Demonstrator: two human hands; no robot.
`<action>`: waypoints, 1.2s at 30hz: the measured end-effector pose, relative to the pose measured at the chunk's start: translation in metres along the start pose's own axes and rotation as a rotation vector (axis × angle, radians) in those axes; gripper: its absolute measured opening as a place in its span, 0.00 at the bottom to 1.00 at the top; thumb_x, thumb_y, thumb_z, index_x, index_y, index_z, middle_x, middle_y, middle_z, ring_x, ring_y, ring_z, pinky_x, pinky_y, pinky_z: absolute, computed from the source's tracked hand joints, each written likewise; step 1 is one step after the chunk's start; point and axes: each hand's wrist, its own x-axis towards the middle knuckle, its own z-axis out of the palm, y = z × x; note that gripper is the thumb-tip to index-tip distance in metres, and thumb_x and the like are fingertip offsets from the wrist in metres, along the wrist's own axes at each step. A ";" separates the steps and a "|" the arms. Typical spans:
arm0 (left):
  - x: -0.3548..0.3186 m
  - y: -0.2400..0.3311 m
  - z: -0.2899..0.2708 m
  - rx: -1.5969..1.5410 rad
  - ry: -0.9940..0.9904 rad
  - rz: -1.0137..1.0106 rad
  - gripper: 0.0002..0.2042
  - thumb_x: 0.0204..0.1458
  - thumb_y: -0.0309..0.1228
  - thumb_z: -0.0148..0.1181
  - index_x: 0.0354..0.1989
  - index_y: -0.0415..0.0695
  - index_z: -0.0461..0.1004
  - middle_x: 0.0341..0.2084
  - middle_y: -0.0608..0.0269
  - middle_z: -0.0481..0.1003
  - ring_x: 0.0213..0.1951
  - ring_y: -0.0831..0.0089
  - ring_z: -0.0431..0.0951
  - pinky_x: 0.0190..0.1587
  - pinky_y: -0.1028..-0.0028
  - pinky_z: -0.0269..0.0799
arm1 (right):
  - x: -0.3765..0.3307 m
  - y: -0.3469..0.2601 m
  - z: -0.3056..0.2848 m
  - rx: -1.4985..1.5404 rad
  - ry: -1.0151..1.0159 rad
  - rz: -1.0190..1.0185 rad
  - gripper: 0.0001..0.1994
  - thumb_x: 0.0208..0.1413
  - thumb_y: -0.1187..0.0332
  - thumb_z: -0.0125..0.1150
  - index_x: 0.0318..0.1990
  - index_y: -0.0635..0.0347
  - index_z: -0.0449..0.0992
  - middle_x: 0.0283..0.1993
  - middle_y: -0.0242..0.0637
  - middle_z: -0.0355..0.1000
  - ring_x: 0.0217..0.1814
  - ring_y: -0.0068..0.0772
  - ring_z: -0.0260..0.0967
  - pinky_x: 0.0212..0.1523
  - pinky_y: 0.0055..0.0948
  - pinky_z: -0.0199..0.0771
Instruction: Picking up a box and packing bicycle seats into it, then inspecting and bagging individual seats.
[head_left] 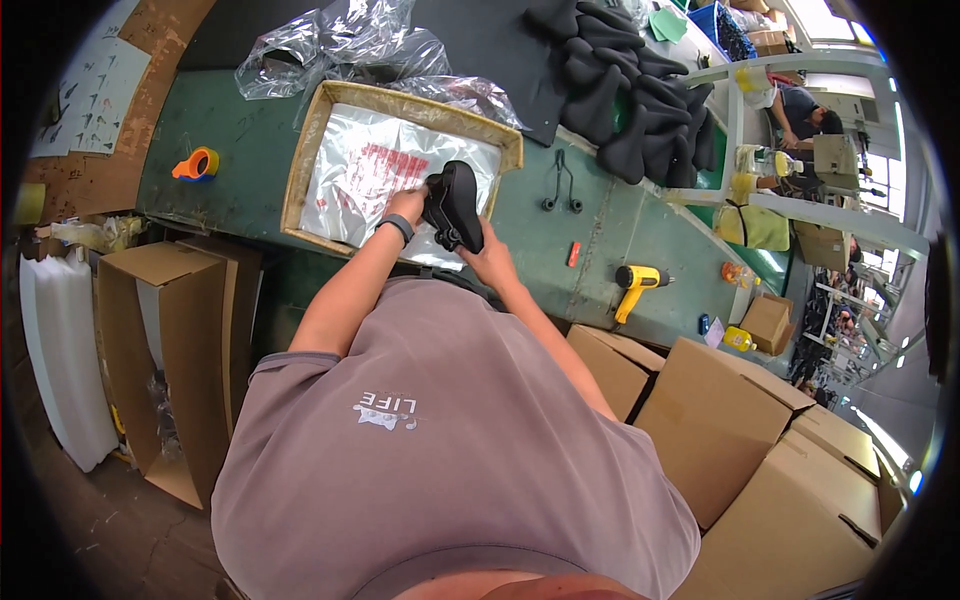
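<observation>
A black bicycle saddle [457, 205] is held over the shallow cardboard tray [300, 185], with dark metal fittings showing on its left side. My left hand [406, 206], a dark band on its wrist, has its fingers closed at the saddle's left edge, where they touch the fittings. Around the saddle's lower end my right hand [488, 258] is wrapped. Silvery plastic film [345, 150] with red print lines the tray beneath. Parts of my fingers are hidden behind the saddle.
Black saddles [625, 90] lie heaped at the far right, and clear plastic bags [370, 45] behind the tray. Orange tape [200, 163], bent black rods [562, 185] and a yellow heat gun [640, 285] rest on the green bench. Cardboard boxes [710, 425] stand nearby. A person [800, 115] works beyond.
</observation>
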 end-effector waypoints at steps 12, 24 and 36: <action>-0.095 0.178 -0.033 -0.029 -0.489 0.646 0.07 0.66 0.27 0.69 0.46 0.38 0.88 0.38 0.55 0.86 0.41 0.62 0.85 0.48 0.65 0.80 | 0.010 -0.008 -0.046 -0.235 -0.057 0.038 0.58 0.56 0.58 0.82 0.86 0.57 0.46 0.53 0.70 0.82 0.54 0.75 0.82 0.56 0.59 0.82; -0.072 0.310 -0.029 -0.453 -0.764 -0.140 0.29 0.67 0.40 0.70 0.70 0.36 0.71 0.53 0.58 0.82 0.47 0.64 0.83 0.54 0.67 0.79 | 0.068 -0.080 -0.175 0.640 0.235 -0.191 0.40 0.71 0.70 0.70 0.85 0.56 0.55 0.69 0.50 0.76 0.62 0.39 0.80 0.53 0.34 0.85; 0.131 0.318 -0.076 0.935 0.016 0.332 0.30 0.59 0.34 0.77 0.67 0.32 0.76 0.51 0.44 0.87 0.50 0.51 0.88 0.59 0.60 0.81 | 0.398 0.118 -0.370 0.056 0.690 0.088 0.50 0.59 0.55 0.77 0.81 0.73 0.57 0.68 0.67 0.75 0.68 0.64 0.77 0.69 0.47 0.77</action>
